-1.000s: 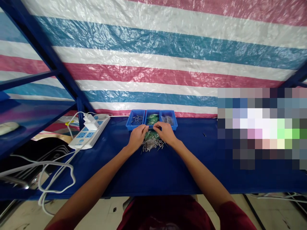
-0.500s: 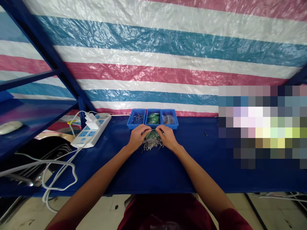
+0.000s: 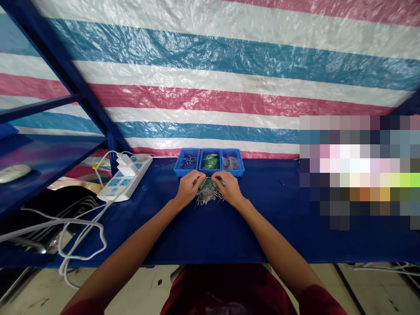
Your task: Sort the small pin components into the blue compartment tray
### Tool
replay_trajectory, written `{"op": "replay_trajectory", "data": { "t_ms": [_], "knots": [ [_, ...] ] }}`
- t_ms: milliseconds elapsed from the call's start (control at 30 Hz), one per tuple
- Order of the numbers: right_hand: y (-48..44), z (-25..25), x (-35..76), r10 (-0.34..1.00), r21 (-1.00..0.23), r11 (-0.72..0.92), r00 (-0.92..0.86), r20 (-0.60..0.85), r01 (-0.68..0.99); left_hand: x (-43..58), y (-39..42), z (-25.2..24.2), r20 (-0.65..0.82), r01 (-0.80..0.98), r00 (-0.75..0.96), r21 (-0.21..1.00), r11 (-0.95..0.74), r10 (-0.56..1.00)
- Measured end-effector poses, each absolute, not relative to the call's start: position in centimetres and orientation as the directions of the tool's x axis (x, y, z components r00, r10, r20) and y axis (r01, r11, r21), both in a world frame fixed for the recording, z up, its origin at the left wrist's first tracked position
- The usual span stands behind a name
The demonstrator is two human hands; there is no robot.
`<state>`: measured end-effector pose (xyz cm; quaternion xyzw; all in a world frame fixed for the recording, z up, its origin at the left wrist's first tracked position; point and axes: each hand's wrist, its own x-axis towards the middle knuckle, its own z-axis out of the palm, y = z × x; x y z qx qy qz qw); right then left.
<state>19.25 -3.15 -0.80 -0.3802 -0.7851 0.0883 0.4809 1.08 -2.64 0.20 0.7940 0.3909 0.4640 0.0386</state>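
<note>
My left hand (image 3: 188,187) and my right hand (image 3: 228,187) meet over a small pile of mixed parts (image 3: 208,195) on the blue table: green pieces and thin metal pins. Both hands have their fingers curled and pinched together at the top of the pile, on something too small to make out. Just behind the hands stands a blue tray (image 3: 210,161) with three compartments. The left compartment holds metal pins, the middle one green pieces, the right one greyish pieces.
A white power strip (image 3: 124,177) with a plug and white cables lies at the left of the table. A small loose part (image 3: 281,182) lies to the right. Blue shelving stands at the left. A striped tarpaulin hangs behind. A blurred patch covers the right side.
Both hands have drawn slightly closer together over the pile. The view has shifted a little; the trays and power strip stay where they were.
</note>
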Motion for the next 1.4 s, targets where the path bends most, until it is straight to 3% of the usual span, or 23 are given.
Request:
{"op": "replay_trajectory", "data": {
  "t_ms": [467,633,833,1200,1400],
  "knots": [
    [-3.37,-0.88,18.98,0.759,-0.636,0.628,-0.176,0.626,0.448,1.24,-2.83,0.24,0.749,0.547,0.265,0.402,-0.734,0.607],
    [-3.45,-0.71,18.90,0.697,-0.619,0.689,-0.110,0.709,0.377,1.10,-2.85,0.24,0.714,0.588,0.222,0.446,-0.675,0.664],
    [-3.41,-0.81,18.70,0.640,-0.550,0.744,-0.168,0.750,0.379,1.17,-3.05,0.32,0.665,0.580,0.258,0.473,-0.663,0.701],
    [-3.57,-0.88,18.70,0.697,-0.594,0.691,-0.160,0.699,0.412,1.12,-2.96,0.07,0.690,0.558,0.275,0.452,-0.696,0.669],
    [-3.71,-0.48,18.79,0.689,-0.589,0.696,-0.151,0.709,0.411,1.18,-2.92,0.11,0.711,0.477,0.232,0.512,-0.714,0.664]
  ]
}}
